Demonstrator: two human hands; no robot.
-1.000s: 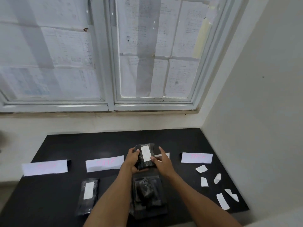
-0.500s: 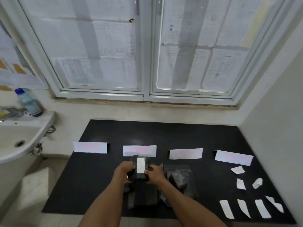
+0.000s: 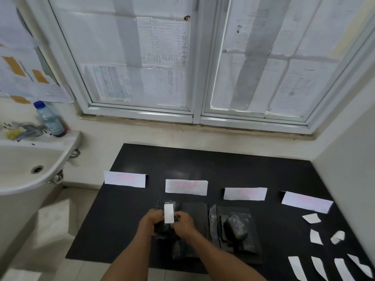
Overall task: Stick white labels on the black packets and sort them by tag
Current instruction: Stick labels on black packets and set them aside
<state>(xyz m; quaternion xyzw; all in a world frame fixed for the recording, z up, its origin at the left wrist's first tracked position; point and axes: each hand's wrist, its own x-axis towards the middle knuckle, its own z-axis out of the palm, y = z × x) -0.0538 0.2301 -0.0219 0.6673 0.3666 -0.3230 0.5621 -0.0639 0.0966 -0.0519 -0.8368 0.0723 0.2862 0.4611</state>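
A black packet (image 3: 164, 230) with a white label (image 3: 168, 213) on its face is held between both hands, low over the black table (image 3: 203, 165), just in front of the second tag (image 3: 186, 187). My left hand (image 3: 150, 221) grips its left side. My right hand (image 3: 183, 222) grips its right side. Another black packet (image 3: 194, 211) lies flat under and right of them. A pile of packets (image 3: 235, 230) sits in front of the third tag (image 3: 245, 194). The first tag (image 3: 124, 179) and fourth tag (image 3: 306, 202) bound the row.
Loose white labels (image 3: 316, 236) lie scattered on the table's right side, with several more (image 3: 320, 267) along the near right edge. A white sink (image 3: 24, 165) with a bottle (image 3: 50, 120) stands left of the table. A wall closes the right side.
My view has swung left and down. Both hands have carried the labelled packet from the third tag's pile to a spot in front of the second tag and lowered it toward the table.
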